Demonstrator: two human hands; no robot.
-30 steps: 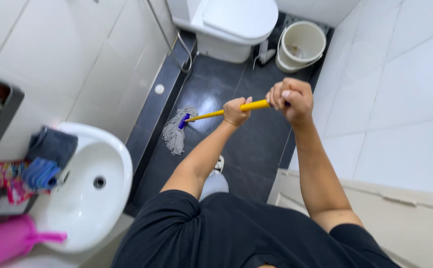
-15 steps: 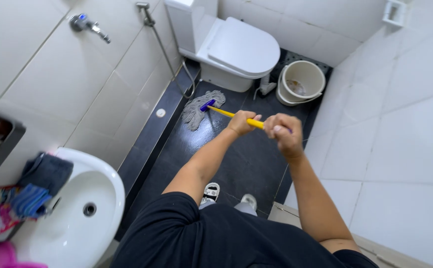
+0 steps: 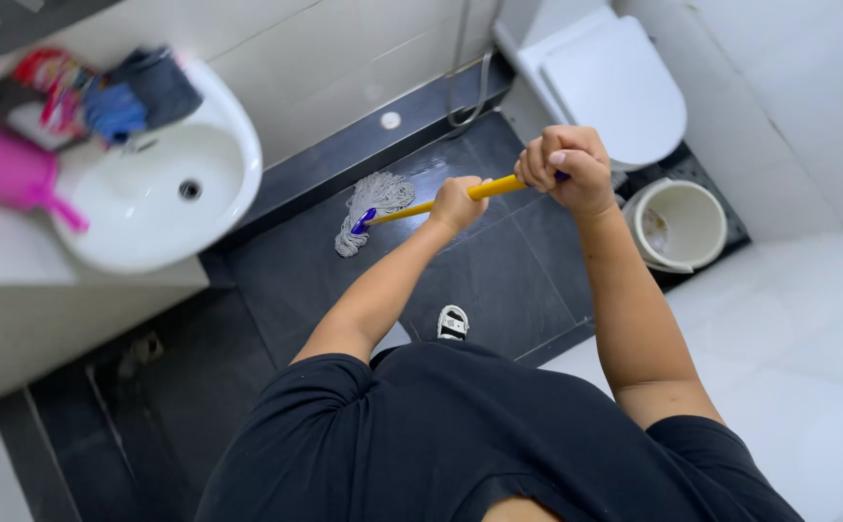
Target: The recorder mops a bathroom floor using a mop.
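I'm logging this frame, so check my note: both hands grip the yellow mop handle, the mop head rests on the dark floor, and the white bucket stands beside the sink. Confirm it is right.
One detail is wrong. The head view shows the bucket beside the toilet, not the sink. The rest holds: the left hand and right hand grip the yellow handle, and the mop head rests on the dark floor.

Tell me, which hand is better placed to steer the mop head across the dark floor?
Probably the left hand: it grips the yellow mop handle lower down, nearer the mop head. The right hand holds the top end, farther from it.
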